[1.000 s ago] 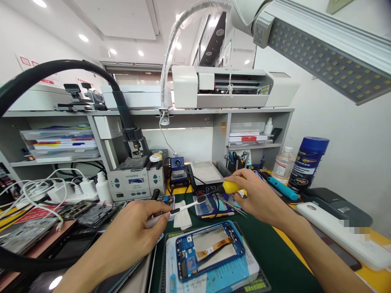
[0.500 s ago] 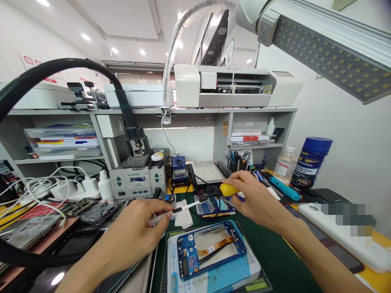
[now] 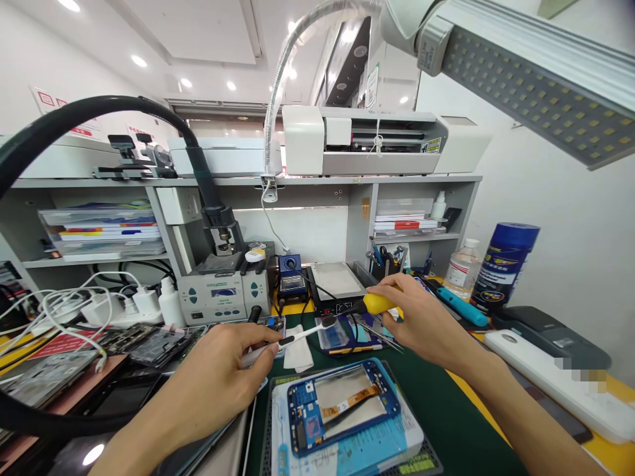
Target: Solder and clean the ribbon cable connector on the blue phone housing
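Note:
My left hand [image 3: 228,367] is closed on the white handle of a toothbrush [image 3: 300,334], whose dark bristle head points right, above the bench mat. My right hand [image 3: 419,317] grips a yellow-handled tool [image 3: 378,303] with a black neck and a thin tip pointing left, close to the bristle head. I cannot tell whether the tip touches the bristles. Below both hands, a blue phone frame [image 3: 297,413] with an orange flex cable [image 3: 350,402] lies on a blue-and-white box [image 3: 367,456]. Neither hand touches the frame.
A green mat [image 3: 466,423] covers the bench. Tweezers [image 3: 380,334] lie behind the phone frame, near a white tissue [image 3: 298,349]. A hot-air station [image 3: 213,294] stands back left; phone parts [image 3: 153,344] crowd the left. A spray can [image 3: 503,268] stands right. An LED lamp [image 3: 536,86] hangs overhead.
My right hand has shifted slightly right with the yellow-handled tool, drawing its tip back from the bristle head. The tweezers show more fully. My left hand and the phone frame stay nearly still.

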The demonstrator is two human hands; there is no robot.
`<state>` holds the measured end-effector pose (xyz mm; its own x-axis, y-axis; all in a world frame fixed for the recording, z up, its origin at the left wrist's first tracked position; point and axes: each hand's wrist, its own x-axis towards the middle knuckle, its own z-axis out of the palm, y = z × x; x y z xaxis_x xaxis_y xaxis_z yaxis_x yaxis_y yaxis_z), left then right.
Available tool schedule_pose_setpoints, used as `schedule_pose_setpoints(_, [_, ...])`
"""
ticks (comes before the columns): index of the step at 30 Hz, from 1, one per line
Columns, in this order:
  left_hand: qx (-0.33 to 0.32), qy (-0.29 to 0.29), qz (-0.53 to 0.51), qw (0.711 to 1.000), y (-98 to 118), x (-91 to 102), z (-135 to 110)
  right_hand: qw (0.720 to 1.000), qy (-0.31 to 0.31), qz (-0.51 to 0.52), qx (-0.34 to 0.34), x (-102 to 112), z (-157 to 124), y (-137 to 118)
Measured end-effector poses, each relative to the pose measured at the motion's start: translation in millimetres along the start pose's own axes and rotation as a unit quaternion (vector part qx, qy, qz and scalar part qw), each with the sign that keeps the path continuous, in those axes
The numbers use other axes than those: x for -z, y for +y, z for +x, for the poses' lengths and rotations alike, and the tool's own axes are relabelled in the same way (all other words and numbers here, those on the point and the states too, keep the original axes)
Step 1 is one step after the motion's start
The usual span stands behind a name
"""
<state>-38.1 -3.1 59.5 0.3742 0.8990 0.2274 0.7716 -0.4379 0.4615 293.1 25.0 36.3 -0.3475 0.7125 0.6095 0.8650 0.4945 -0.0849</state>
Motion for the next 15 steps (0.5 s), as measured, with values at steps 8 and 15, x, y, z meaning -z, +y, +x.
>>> schedule_pose_setpoints(8, [-0.069, 0.039, -0.002, 0.997, -4.9, -5.4, -0.9, 0.994, 0.015, 0.100, -0.043, 8.7, 2.8, -7.8])
schedule_pose_setpoints(15, [-0.105, 0.057, -0.012, 0.993, -3.5, -8.6, -0.6, 0.986, 0.019, 0.155, -0.060, 13.5, 4.2, -11.8])
